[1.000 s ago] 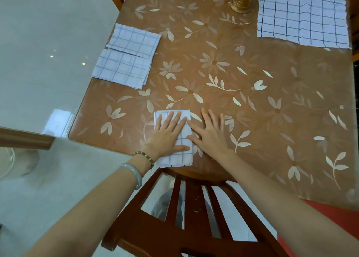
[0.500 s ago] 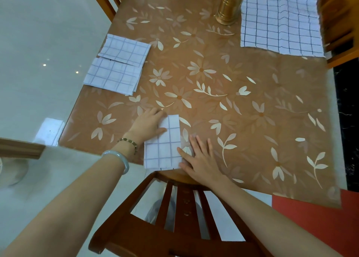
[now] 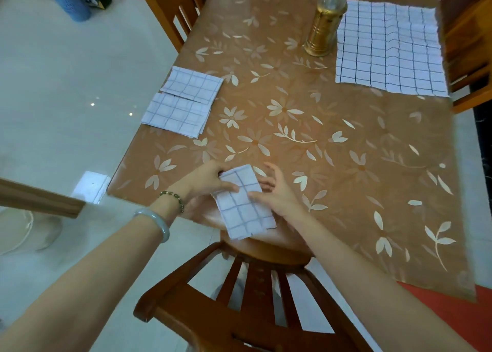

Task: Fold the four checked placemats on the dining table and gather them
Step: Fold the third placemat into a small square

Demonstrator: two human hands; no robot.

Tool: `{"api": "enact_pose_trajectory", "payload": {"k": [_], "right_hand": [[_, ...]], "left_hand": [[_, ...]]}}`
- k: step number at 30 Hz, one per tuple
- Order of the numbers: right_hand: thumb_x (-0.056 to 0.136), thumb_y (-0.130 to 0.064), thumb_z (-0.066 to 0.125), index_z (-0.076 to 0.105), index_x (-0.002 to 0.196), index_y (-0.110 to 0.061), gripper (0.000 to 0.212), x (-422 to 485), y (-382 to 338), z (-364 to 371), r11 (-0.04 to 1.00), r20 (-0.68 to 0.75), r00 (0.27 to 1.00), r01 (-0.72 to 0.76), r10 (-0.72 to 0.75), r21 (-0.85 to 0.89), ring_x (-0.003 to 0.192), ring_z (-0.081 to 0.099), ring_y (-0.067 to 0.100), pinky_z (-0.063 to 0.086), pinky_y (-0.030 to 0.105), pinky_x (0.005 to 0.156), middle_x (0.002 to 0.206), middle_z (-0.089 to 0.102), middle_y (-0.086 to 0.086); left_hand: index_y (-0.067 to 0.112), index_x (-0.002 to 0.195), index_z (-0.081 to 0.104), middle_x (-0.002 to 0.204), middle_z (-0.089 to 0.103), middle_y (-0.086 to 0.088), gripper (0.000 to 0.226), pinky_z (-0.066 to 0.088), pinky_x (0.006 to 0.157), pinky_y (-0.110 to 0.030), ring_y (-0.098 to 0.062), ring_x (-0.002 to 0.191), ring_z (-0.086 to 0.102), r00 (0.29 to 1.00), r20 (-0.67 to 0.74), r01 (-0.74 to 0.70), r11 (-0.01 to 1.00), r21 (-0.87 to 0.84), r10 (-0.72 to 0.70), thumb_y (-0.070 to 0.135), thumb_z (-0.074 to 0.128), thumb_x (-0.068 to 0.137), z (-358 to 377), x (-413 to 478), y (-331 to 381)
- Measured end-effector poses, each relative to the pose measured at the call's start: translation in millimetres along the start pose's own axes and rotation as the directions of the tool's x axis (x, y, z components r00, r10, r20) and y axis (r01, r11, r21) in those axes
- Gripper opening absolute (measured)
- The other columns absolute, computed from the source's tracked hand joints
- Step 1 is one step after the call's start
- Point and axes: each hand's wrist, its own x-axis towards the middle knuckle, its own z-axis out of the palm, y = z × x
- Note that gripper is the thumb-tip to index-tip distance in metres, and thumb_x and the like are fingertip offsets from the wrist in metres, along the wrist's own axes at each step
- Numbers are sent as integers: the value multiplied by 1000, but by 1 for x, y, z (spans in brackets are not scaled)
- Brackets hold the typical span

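Observation:
A folded white checked placemat [image 3: 243, 202] is lifted off the near table edge, tilted. My left hand [image 3: 206, 182] grips its upper left corner and my right hand [image 3: 275, 192] pinches its right side. Two more folded placemats lie at the table's left edge, one [image 3: 193, 86] partly overlapping the other [image 3: 175, 114]. The last placemat [image 3: 388, 48] lies spread flat at the far right of the table.
The brown flower-patterned table [image 3: 319, 152] carries a gold lantern [image 3: 323, 24] beside the flat placemat. A wooden chair back [image 3: 255, 293] stands just below my hands. Other chairs stand at the far left [image 3: 175, 8] and right [image 3: 468, 45].
The placemat lay flat under my pressing hands; both hands have since moved to its sides and raised it from the table. The camera view has shifted back.

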Motion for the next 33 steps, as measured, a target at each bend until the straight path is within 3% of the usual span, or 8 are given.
{"api": "enact_pose_trajectory", "payload": {"k": [2, 5, 10, 12, 17, 23, 25, 33], "right_hand": [[70, -15, 81, 48, 128, -16, 67, 7, -11, -2, 992, 91, 995, -13, 25, -129, 104, 61, 19, 48, 23, 76, 122, 61, 7], [73, -16, 78, 65, 111, -6, 41, 6, -32, 2, 948, 188, 976, -42, 106, -315, 93, 63, 18, 49, 22, 70, 110, 64, 7], [74, 6, 71, 64, 101, 5, 28, -1, -50, 13, 976, 252, 944, -218, 215, -16, 85, 68, 27, 59, 29, 68, 96, 70, 16], [77, 8, 67, 66, 100, 3, 23, 2, -57, 26, 964, 212, 957, -229, 198, 133, 90, 68, 30, 60, 36, 74, 96, 70, 17], [86, 5, 55, 64, 96, -1, 15, 23, -83, 81, 865, 56, 988, -154, 145, 478, 76, 69, 22, 60, 35, 62, 85, 71, 10], [84, 3, 61, 65, 101, 2, 17, 53, -93, 176, 920, -97, 980, -129, 176, 370, 86, 65, 25, 55, 32, 64, 105, 67, 14], [82, 3, 65, 65, 104, 6, 22, 57, -95, 197, 920, -156, 963, -152, 221, 362, 91, 67, 26, 58, 33, 66, 113, 65, 13], [79, 2, 70, 62, 77, -5, 11, 81, -104, 220, 901, -414, 849, -150, 329, 408, 78, 64, 23, 56, 40, 76, 83, 67, 10]], "left_hand": [[18, 73, 63, 72, 62, 4, 18, 39, 55, -13, -8, 65, 56, 998, -56, 20, 993, -113, -27, 26, 78, 78, -9, -19, 5], [8, 93, 70, 95, 70, -5, 33, 51, 74, -30, -18, 85, 66, 981, -179, 34, 973, -229, -76, 34, 79, 76, -32, -49, 4], [19, 85, 74, 88, 76, 5, 26, 52, 73, -32, -12, 82, 70, 959, -222, 25, 832, -554, -176, 38, 82, 69, -73, -94, -29], [16, 81, 75, 89, 76, -4, 44, 54, 72, -32, -18, 80, 70, 955, -201, 32, 751, -659, -216, 49, 86, 55, -87, -103, -52], [6, 72, 67, 78, 73, -9, 12, 55, 58, -21, -17, 70, 71, 946, -169, 38, 611, -791, -277, 11, 73, 82, -111, -117, -108], [-1, 82, 68, 80, 71, -14, 14, 57, 75, -37, -26, 75, 67, 927, -182, 74, 637, -768, -328, 12, 74, 81, -155, -116, -187], [-2, 85, 68, 80, 71, -14, 12, 59, 71, -32, -24, 73, 68, 921, -173, 96, 634, -767, -349, 9, 72, 84, -165, -117, -202], [5, 78, 67, 82, 69, -11, 8, 57, 61, -21, -20, 74, 65, 925, -130, 156, 666, -729, -358, 6, 69, 86, -187, -75, -220]]}}
